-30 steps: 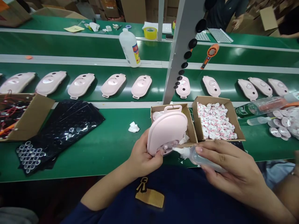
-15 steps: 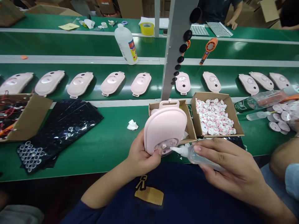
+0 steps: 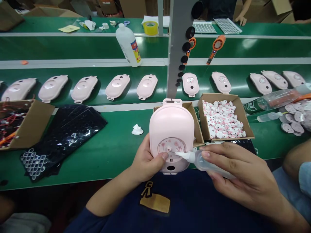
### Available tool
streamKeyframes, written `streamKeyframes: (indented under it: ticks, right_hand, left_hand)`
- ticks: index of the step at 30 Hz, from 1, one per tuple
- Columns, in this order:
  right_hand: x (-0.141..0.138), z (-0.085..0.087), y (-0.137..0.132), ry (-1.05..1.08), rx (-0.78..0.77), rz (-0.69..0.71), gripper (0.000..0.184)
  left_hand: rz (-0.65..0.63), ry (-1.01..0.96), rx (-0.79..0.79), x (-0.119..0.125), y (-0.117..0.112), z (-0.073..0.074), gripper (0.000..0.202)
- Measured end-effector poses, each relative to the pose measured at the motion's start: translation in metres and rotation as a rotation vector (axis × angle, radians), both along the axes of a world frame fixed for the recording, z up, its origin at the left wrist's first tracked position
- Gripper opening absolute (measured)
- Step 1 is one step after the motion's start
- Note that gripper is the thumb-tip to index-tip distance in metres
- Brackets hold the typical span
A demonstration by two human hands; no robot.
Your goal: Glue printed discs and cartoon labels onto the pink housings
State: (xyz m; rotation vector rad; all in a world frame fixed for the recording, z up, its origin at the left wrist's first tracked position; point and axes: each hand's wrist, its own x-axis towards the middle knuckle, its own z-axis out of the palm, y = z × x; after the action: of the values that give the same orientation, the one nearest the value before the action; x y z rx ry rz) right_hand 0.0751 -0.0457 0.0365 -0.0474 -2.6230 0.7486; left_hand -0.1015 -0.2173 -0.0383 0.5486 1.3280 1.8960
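My left hand (image 3: pixel 148 161) is closed around the left edge of a pink oval plastic case (image 3: pixel 171 124), its thumb over a round printed disc near the lower end. The case is tilted up, with its handle loop at the top and a black dot at the bottom. In my right hand (image 3: pixel 239 173) is a translucent squeeze bottle (image 3: pixel 206 163), held sideways. Its white nozzle tip is at the printed disc, close to my left thumb; whether it touches I cannot tell. A cardboard box (image 3: pixel 198 129) stands partly hidden behind the case.
An open box of small white-and-pink figure pieces (image 3: pixel 221 119) stands to the right. More pink cases (image 3: pixel 147 86) line the green belt behind a grey post (image 3: pixel 175 48). Black sheets (image 3: pixel 73 136) and a box of wires (image 3: pixel 31 124) lie left. A crumpled tissue (image 3: pixel 137 129) is nearby.
The pink case has tipped so that its printed face and black dot now show more fully. The bottle's nozzle stays by the disc, and both hands keep their hold.
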Motion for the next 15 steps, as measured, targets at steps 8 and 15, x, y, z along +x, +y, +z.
streamKeyframes:
  ticks: [8,15]
  right_hand:
    - [0.0,-0.013,0.012,-0.003,-0.224,-0.03,0.043]
    - [-0.002,-0.08,0.058,-0.079,-0.829,-0.127,0.045]
  left_hand:
    - [0.107,-0.046,-0.089,-0.011,0.006,-0.01,0.05]
    - [0.515,-0.008,-0.327,-0.052,-0.031,-0.014,0.051]
